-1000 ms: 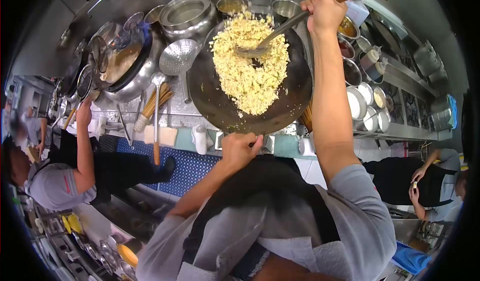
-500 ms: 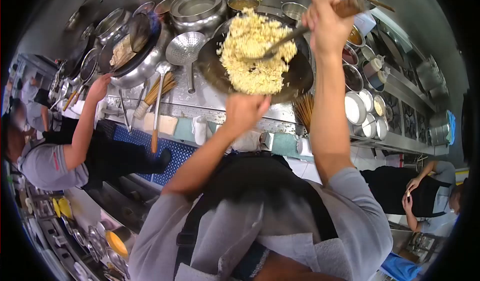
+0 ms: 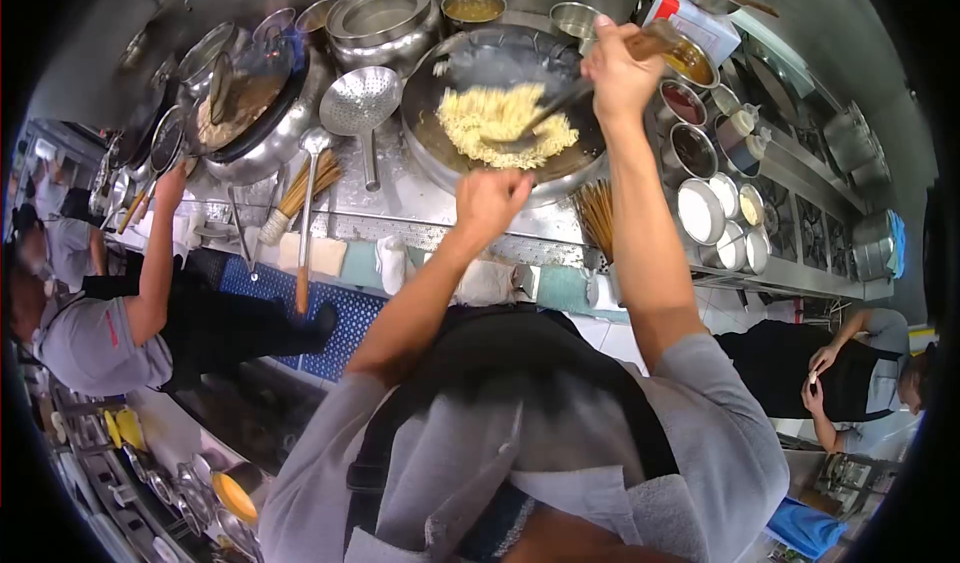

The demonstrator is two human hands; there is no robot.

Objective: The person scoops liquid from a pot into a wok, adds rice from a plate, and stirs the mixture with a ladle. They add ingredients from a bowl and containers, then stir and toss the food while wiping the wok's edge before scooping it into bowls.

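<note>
Left hand (image 3: 490,201) fingers wrapped on near rim of wok (image 3: 505,168); right hand (image 3: 618,68) fingers closed on ladle (image 3: 560,103) handle, bowl in fried rice (image 3: 500,123). Wok likely heavy, hot; rice loose, spills easily.

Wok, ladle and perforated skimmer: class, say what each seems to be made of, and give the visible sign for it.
Wok: dark, seasoned metal, probably steel; dull grey-black with an oily sheen.
Ladle, gripped by the right hand: grey metal shaft; the handle end looks brown, possibly wood.
Perforated skimmer: bright polished metal, likely stainless steel; shiny silver with punched holes.
</note>
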